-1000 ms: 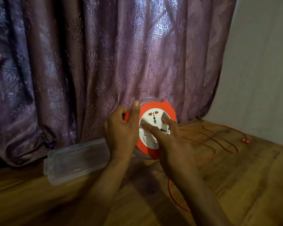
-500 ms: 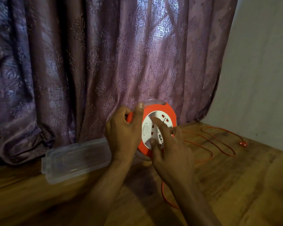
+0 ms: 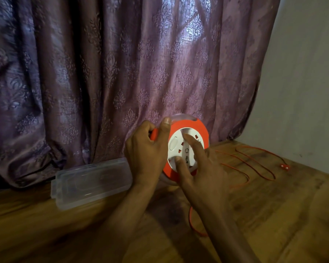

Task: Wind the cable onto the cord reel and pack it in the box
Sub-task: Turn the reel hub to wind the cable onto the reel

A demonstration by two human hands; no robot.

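Purple patterned curtain fills most of my view, hanging down to a wooden floor; a plain grey wall stands on the right.

Clear plastic box lies flat on the floor at the curtain's foot, left of the hands, apart from the reel.

Cord reel, orange rim with a white socket face, is held upright just above the floor, in front of the curtain, right of the box.

Left hand grips the reel's left edge: fingers curled round an orange handle, thumb laid up along the rim.

Right hand is spread over the white face, fingers straight, the index fingertip and thumb tip touching the face. I read that as pressing, not clamping.

Orange cable trails loose over the floor to the right of the reel in long loops; another stretch curves beneath the right forearm. I cannot tell how much is wound inside.

Small red plug lies at the cable's far end, near the wall, well apart from the reel.
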